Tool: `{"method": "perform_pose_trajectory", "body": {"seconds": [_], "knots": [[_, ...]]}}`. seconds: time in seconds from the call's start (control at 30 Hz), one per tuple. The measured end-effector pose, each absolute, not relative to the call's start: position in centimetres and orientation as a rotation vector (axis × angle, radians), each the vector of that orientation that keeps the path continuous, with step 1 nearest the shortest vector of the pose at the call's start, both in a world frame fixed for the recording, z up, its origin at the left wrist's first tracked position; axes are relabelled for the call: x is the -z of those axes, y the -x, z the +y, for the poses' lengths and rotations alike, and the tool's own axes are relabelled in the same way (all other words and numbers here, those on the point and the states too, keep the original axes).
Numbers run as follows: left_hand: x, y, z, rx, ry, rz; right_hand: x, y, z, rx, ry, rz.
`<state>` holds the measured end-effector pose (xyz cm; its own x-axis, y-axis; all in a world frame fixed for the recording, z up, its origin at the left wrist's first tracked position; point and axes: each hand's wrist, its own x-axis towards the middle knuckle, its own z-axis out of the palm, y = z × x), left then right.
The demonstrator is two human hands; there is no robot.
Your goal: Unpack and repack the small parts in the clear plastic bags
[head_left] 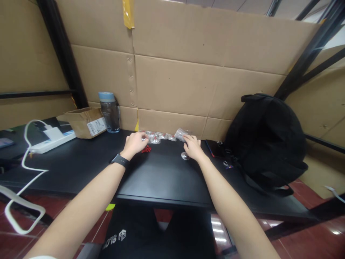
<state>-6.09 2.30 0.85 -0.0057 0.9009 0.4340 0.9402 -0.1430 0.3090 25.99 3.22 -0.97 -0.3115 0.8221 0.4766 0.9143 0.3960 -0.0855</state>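
Likely a workshop: cardboard walls (175,82), black table (167,176).

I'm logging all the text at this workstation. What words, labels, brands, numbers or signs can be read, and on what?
"SLO": white letters on the black clothing over the lap, beside a white logo; anything after the O is unclear.
White label on the cardboard box: too small to read.
Clear packets: no readable text.
Nothing else is legible.
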Motion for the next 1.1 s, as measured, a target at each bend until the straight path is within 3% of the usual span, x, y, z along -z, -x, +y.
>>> {"method": "perform_pose_trajectory", "body": {"seconds": [0.37, 0.87, 1.1], "knots": [[-0.6, 6.1, 2.5, 0.823, 2.214, -1.980, 0.4, -23.2, 1.5, 0.226, 1.230, -2.418], [-0.5, 6.2, 2.5, 0.740, 2.333, -1.973, 0.2, -24.0, 1.6, -0.193, 1.041, -2.409], [0.2, 7.5, 3.3, 0.490, 2.449, -1.894, -1.3, -27.5, 1.7, -0.263, 1.278, -2.461]]}}
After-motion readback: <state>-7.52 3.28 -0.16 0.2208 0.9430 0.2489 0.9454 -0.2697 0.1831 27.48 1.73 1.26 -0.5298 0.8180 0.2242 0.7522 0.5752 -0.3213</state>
